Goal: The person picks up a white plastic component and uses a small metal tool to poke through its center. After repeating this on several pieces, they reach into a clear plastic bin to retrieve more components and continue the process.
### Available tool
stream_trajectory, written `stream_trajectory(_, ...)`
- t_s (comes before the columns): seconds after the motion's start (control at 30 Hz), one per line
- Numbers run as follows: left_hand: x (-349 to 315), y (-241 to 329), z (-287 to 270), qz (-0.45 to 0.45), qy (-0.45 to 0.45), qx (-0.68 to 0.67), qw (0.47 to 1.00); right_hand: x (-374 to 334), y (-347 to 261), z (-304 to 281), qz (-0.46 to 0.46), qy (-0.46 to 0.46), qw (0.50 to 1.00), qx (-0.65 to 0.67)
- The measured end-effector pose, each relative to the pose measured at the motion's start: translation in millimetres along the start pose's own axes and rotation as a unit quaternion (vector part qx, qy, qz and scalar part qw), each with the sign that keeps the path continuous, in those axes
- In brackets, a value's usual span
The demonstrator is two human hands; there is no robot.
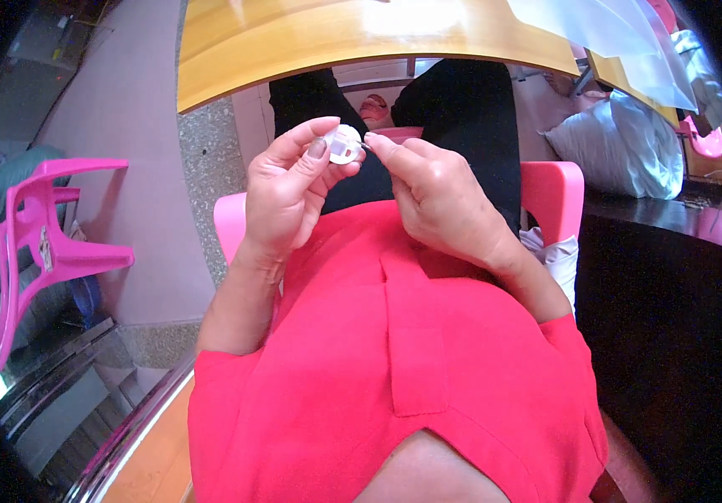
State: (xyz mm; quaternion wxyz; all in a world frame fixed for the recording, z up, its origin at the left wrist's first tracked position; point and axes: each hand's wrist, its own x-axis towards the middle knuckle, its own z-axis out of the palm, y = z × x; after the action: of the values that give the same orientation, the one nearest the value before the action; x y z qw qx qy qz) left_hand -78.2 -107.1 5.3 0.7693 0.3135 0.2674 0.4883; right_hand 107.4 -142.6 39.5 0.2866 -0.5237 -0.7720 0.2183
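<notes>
Above my lap, my left hand (288,180) pinches a small round white plastic piece (343,144) between thumb and fingers. The piece looks like a bobbin or plug part, but its exact kind is too small to tell. Close against its right side is my right hand (441,180), closed in a pinch with the thumb and forefinger pressed together. A thin dark sliver shows at those fingertips, touching or nearly touching the white piece; what it belongs to is hidden in the fingers.
A yellow wooden table (311,46) spans the far side, with a translucent plastic sheet (604,42) at its right. A pink plastic stool (59,235) stands on the left. White plastic sacks (625,142) slump at the right. I sit on a pink chair (554,189).
</notes>
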Motion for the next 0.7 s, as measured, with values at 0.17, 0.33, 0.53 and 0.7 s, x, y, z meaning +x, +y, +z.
stream_trajectory(0.17,1.1,-0.4,0.7,0.005,0.005,0.010,1.000,0.8,0.3,1.8,-0.001,-0.010,0.999,-0.035)
stream_trajectory(0.33,0.3,0.2,2.2,-0.002,0.009,0.015,1.000,1.3,1.3,2.5,-0.009,-0.010,0.999,-0.047)
stream_trajectory(0.53,0.9,-3.0,-0.1,0.004,0.000,0.018,1.000,1.8,0.3,1.6,0.015,-0.030,0.999,-0.039)
stream_trajectory(0.7,0.3,-7.1,-2.5,0.014,-0.006,0.034,0.999,2.1,-0.4,1.1,-0.015,-0.054,0.993,-0.103)
